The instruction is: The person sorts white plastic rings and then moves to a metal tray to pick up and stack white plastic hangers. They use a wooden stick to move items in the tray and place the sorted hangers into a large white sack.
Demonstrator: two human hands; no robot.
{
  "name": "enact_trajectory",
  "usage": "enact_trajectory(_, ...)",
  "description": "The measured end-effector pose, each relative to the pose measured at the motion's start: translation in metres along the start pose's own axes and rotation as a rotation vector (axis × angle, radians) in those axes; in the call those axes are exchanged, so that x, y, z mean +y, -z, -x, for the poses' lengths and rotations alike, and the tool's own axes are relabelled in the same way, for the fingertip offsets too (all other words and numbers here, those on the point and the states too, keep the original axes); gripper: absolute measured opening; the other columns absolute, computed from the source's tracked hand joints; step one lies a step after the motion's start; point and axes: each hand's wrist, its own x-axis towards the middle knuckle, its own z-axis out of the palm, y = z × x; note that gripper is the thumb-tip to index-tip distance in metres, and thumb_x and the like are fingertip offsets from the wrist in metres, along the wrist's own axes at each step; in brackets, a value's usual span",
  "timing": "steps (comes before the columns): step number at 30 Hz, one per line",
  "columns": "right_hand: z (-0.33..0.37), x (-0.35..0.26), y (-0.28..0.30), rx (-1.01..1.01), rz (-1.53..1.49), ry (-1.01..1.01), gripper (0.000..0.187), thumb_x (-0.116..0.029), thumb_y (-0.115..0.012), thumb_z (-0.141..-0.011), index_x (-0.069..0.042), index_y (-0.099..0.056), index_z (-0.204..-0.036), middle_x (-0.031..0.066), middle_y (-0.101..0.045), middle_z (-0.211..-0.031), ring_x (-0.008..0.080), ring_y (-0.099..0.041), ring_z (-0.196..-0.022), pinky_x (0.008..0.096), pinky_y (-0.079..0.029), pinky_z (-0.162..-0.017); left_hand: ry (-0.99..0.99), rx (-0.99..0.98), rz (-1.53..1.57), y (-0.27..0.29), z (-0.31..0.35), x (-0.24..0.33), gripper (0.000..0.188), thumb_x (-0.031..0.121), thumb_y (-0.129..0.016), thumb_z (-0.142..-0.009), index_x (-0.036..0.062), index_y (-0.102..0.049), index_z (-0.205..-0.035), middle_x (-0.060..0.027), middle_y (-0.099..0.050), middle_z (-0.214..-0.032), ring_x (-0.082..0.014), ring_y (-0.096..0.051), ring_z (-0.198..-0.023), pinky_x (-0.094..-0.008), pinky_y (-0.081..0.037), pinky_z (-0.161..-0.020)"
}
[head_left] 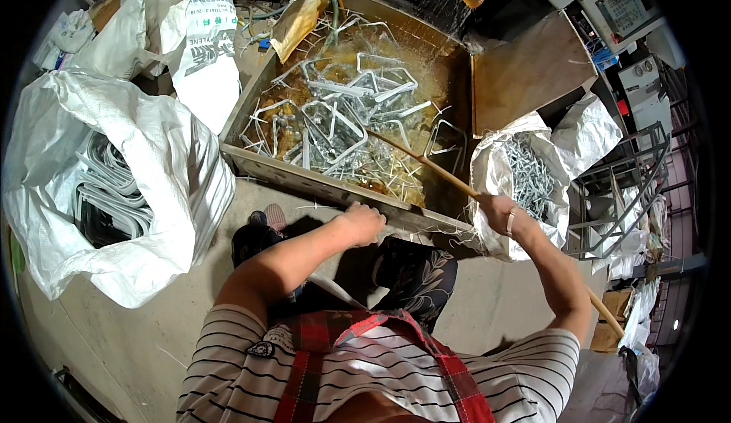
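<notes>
Wooden pole [426,162] ran on a slant from the person's right hand [499,211], whose grip was clamped around it, up and leftward into the metal tank [320,187] of yellowish liquid and tangled wire frames [343,114]. Left hand [362,223] rested closed on the tank's near rim, seemingly bracing. Right elbow was bent, the pole's butt trailing behind it.

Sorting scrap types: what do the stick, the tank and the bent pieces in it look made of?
Stick in right hand: apparently bare wood, tan and matte. Tank: likely sheet metal, stained and dull. Bent pieces: probably metal, silvery-white and glossy.
</notes>
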Motion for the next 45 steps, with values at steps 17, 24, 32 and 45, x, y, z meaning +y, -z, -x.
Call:
enact_trajectory(17, -0.225, 0.111, 0.09, 0.261, 0.736, -0.086, 0.011, -0.009, -0.057, -0.071, -0.009, -0.068, -0.069, 0.0093, -0.066, -0.072, 0.0209, -0.062, -0.066, 0.0318, -0.047, -0.053, -0.065, 0.184, -0.007, 0.003, 0.016, 0.002, 0.035, 0.026, -0.063, -0.075, 0.0021, -0.055, -0.1, -0.0137, -0.058, -0.092, -0.0303, -0.057, -0.088, -0.0451, -0.041, -0.076)
enact_trajectory(24, -0.381, 0.004, 0.14, 0.333, 0.156, -0.487, 0.025, -0.013, -0.05, -0.084, -0.008, -0.064, -0.104, 0.0132, -0.06, -0.11, 0.0292, -0.058, -0.102, 0.0376, -0.05, -0.08, 0.042, 0.25, 0.044, 0.003, 0.018, -0.024, 0.026, 0.014, -0.051, -0.076, 0.001, -0.056, -0.098, -0.0147, -0.059, -0.091, -0.0304, -0.057, -0.089, -0.0467, -0.04, -0.078)
enact_trajectory(32, -0.449, 0.023, 0.071, 0.24, 0.024, -0.34, 0.023, -0.014, -0.054, -0.08, -0.004, -0.065, -0.097, 0.0161, -0.062, -0.102, 0.0307, -0.061, -0.095, 0.0384, -0.051, -0.075, 0.034, 0.439, 0.108, -0.005, 0.004, -0.034, 0.031, 0.015, -0.05, -0.077, 0.0011, -0.05, -0.104, -0.0167, -0.055, -0.09, -0.0332, -0.054, -0.085, -0.044, -0.039, -0.078)
enact_trajectory(45, -0.258, 0.05, -0.047, -0.027, 1.184, 0.549, 0.012, -0.019, -0.064, -0.068, -0.011, -0.065, -0.077, 0.0044, -0.061, -0.071, 0.0168, -0.058, -0.061, 0.0285, -0.042, -0.047, 0.008, 0.218, 0.036, 0.023, -0.002, -0.011, 0.044, 0.029, -0.064, -0.076, -0.0003, -0.05, -0.106, -0.0184, -0.057, -0.099, -0.0342, -0.056, -0.094, -0.0451, -0.042, -0.083)
